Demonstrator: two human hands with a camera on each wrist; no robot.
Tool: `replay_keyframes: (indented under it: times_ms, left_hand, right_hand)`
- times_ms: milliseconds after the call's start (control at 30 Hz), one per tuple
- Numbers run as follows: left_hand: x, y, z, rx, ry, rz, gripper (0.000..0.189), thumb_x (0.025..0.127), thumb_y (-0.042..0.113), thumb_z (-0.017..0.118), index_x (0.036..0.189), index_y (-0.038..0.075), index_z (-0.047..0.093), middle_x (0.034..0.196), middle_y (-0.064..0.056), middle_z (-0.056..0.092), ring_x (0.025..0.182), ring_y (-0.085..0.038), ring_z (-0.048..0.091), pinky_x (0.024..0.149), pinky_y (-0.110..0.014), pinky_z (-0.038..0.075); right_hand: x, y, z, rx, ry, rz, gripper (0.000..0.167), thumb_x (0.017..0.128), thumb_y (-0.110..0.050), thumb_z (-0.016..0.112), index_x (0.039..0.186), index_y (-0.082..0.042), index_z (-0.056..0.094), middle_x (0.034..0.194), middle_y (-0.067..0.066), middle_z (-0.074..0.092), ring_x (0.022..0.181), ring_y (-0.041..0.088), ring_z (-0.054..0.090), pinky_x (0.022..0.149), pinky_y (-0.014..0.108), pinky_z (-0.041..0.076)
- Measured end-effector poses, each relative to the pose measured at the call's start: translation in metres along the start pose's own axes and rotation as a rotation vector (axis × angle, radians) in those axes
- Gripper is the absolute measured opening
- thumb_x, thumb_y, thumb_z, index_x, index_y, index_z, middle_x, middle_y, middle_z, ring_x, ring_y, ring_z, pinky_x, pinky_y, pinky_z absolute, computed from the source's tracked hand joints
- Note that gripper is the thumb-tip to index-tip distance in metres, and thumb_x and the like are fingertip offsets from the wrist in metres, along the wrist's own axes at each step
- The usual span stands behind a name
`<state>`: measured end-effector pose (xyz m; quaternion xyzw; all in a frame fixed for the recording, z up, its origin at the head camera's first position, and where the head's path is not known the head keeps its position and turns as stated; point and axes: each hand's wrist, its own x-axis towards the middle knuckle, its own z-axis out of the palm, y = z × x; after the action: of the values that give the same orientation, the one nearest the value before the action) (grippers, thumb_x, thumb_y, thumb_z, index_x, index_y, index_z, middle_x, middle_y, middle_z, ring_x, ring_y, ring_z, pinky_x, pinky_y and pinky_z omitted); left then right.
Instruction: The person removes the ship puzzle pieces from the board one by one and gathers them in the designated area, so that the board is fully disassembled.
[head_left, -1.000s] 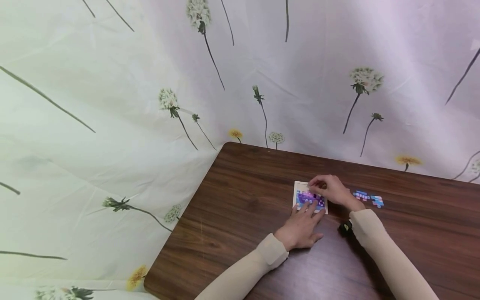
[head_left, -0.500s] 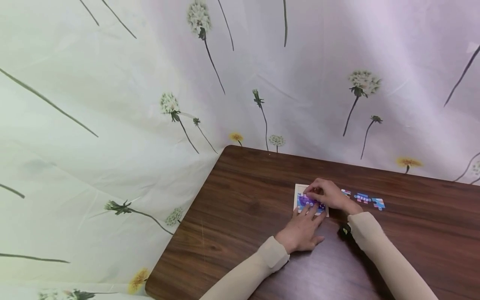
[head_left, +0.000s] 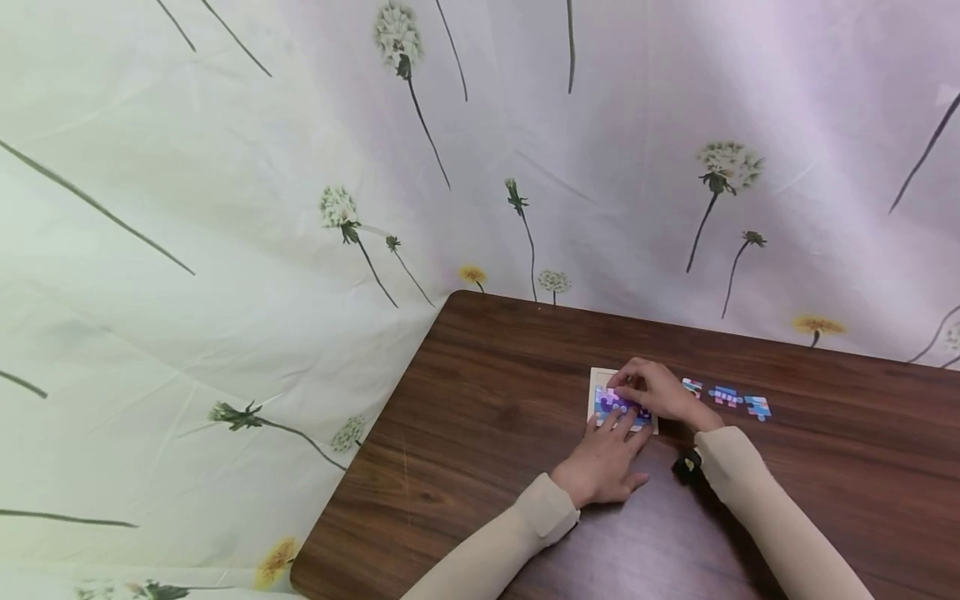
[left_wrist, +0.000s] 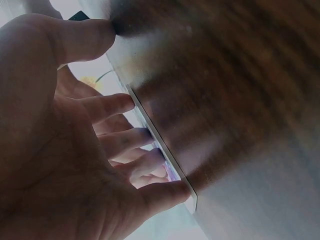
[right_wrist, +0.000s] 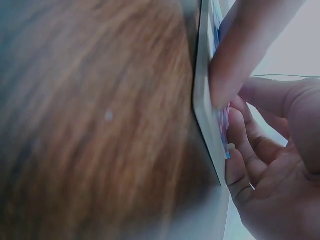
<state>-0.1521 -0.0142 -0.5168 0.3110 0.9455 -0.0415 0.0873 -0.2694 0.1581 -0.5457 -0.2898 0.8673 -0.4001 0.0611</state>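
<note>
A small jigsaw puzzle with a purple and blue picture (head_left: pixel 602 408) lies in a pale frame tray (head_left: pixel 597 375) on the table. My left hand (head_left: pixel 600 467) lies across its near edge, with spread, nearly straight fingers pressing on the tray and pieces; in the left wrist view the fingertips (left_wrist: pixel 177 192) meet the tray's rim. Over the puzzle's far part, my right hand (head_left: pixel 660 392) pinches a pink-purple puzzle piece (head_left: pixel 609 395) between thumb and fingers, low against the assembled pieces. Most of that piece is hidden by the fingers.
Loose puzzle pieces lie right of the tray: one partly behind the right hand (head_left: pixel 692 386), a blue and pink piece (head_left: pixel 725 396) and a blue piece (head_left: pixel 757 407). The brown wooden table (head_left: pixel 480 417) meets a flower-patterned curtain (head_left: pixel 600 167) at the back and left.
My right hand has shifted slightly toward the left, bringing the puzzle piece down against the others. A loose piece beside its wrist has come into view. My left hand stays in place.
</note>
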Motion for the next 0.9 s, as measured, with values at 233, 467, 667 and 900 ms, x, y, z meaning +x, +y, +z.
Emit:
replay_keyframes:
  times_ms: [233, 467, 667, 900]
  left_hand:
    - [-0.0001, 0.0004, -0.0001, 0.005, 0.005, 0.003, 0.070, 0.103, 0.058, 0.053, 0.164, 0.030, 0.033, 0.173, -0.001, 0.028, 0.158, -0.023, 0.033, 0.123, -0.048, 0.039]
    - [0.0001, 0.0008, 0.0002, 0.019, 0.008, 0.000, 0.070, 0.103, 0.059, 0.053, 0.164, 0.030, 0.034, 0.172, -0.001, 0.030, 0.157, -0.023, 0.035, 0.122, -0.047, 0.040]
    - [0.0007, 0.0008, -0.0004, -0.010, -0.003, -0.006, 0.070, 0.103, 0.058, 0.054, 0.164, 0.030, 0.034, 0.173, -0.001, 0.029, 0.158, -0.023, 0.034, 0.122, -0.048, 0.040]
    - [0.0013, 0.0010, -0.0015, -0.013, -0.016, -0.015, 0.070, 0.103, 0.058, 0.053, 0.164, 0.030, 0.033, 0.173, -0.001, 0.028, 0.158, -0.023, 0.032, 0.123, -0.048, 0.038]
  right_hand:
    - [-0.0014, -0.0007, 0.0004, 0.010, 0.010, 0.016, 0.013, 0.100, -0.006, 0.068, 0.107, -0.012, 0.078, 0.104, 0.006, 0.073, 0.085, 0.013, 0.062, 0.075, 0.026, 0.051]
    - [-0.0012, -0.0024, 0.0010, 0.030, 0.018, 0.008, 0.012, 0.100, -0.008, 0.069, 0.106, -0.012, 0.078, 0.102, 0.006, 0.075, 0.085, 0.011, 0.065, 0.075, 0.025, 0.053]
    - [0.0007, 0.0000, -0.0003, 0.058, 0.002, 0.012, 0.011, 0.100, -0.009, 0.069, 0.105, -0.013, 0.078, 0.098, 0.003, 0.076, 0.084, 0.010, 0.065, 0.076, 0.025, 0.055]
    - [0.0008, -0.0037, -0.0031, 0.108, -0.016, 0.038, 0.008, 0.100, -0.012, 0.069, 0.101, -0.014, 0.077, 0.094, 0.002, 0.074, 0.082, 0.010, 0.065, 0.075, 0.024, 0.054]
